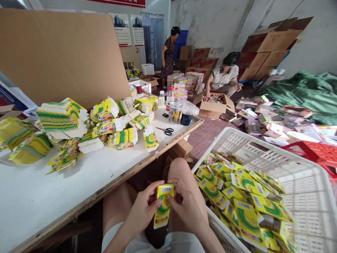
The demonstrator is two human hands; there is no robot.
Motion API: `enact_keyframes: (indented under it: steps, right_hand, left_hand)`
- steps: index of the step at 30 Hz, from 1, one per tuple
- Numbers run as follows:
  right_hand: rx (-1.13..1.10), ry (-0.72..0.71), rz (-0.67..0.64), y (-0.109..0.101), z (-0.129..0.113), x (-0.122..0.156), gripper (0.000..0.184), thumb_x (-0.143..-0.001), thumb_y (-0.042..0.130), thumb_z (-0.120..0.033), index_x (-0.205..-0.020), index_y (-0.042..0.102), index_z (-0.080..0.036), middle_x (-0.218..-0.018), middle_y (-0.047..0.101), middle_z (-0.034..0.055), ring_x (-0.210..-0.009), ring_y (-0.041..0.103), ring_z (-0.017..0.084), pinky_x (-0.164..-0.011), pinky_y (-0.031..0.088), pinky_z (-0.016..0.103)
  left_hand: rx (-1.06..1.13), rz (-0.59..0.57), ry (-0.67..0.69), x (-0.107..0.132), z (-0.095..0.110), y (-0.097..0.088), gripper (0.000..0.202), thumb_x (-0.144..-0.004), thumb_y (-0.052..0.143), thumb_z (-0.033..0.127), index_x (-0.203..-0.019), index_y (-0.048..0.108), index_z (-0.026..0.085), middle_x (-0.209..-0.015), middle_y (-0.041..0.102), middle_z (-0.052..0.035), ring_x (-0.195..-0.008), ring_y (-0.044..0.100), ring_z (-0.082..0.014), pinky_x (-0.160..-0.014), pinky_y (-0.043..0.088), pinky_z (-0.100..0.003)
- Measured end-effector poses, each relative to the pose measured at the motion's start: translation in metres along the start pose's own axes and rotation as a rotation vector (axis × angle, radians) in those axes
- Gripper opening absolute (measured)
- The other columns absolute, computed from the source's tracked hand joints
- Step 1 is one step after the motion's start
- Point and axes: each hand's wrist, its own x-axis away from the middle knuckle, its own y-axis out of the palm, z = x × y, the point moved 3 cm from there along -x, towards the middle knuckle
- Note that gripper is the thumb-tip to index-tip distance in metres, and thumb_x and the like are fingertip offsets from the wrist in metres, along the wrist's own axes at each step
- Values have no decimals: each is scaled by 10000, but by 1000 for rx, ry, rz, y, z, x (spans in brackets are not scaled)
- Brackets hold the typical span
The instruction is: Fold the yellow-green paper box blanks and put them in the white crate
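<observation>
Above my lap, a small yellow and green carton (164, 211) with a barcode at its top end is held between both hands. My left hand (147, 202) grips its left edge, thumb on the front face. On the opposite edge, my right hand (185, 200) is closed the same way, its thumb pressing the front. The fingers behind the carton are partly hidden. To the right stands a white plastic basket (306, 172) with many similar yellow cartons (243, 211) piled inside. Stacks of flat yellow cartons (61, 117) lie on the white table (105, 179) to the left.
Black scissors (167, 131), a dark mug (186, 118) and a bottle (170, 98) stand near the table's wooden edge. A large cardboard sheet (63, 56) rises behind the stacks. Two people are further back, one crouching by an open box (212, 109). Packages litter the floor at right.
</observation>
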Motion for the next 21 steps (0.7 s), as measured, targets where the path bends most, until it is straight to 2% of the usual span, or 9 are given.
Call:
enact_keyframes:
  steps: [4, 8, 13, 18, 21]
  right_hand:
    - [25, -12, 43, 5, 2, -1, 310, -739, 662, -198, -1044, 609, -225, -666, 636, -39, -537, 592, 176, -523, 434, 271]
    - [26, -20, 35, 7, 5, -2, 333, -732, 670, -226, -1050, 573, -225, -706, 660, -18, -564, 621, 192, -507, 446, 274]
    - [106, -38, 119, 10, 8, -2, 252, -732, 636, -216, -978, 583, -232, -710, 665, -11, -524, 612, 186, -496, 422, 276]
    - [187, -39, 159, 14, 3, 0, 285, -783, 646, -257, -1065, 610, -233, -625, 647, -27, -491, 608, 204, -476, 380, 271]
    - [122, -86, 85, 9, -4, 0, 301, -804, 662, -253, -1103, 638, -226, -649, 649, -23, -533, 613, 194, -502, 421, 262]
  left_hand:
    - [-37, -19, 14, 1, 1, 0, 496, -867, 649, 185, -1352, 569, 247, -1351, 655, -107, -1215, 629, -285, -1030, 514, -407]
    - [-39, -34, 7, 1, 1, 3, 495, -875, 628, 163, -1359, 559, 240, -1357, 651, -111, -1187, 650, -277, -1018, 523, -401]
    - [-84, -23, 15, 0, 1, 5, 485, -883, 624, 187, -1363, 566, 228, -1354, 653, -118, -1149, 667, -280, -1001, 534, -406]
    - [-58, 4, 12, -1, 8, 1, 483, -855, 658, 197, -1332, 588, 222, -1317, 677, -113, -1156, 661, -280, -1024, 518, -410]
    - [-15, 30, 9, -2, 13, -3, 466, -832, 692, 223, -1290, 607, 211, -1248, 711, -118, -1083, 692, -276, -943, 557, -383]
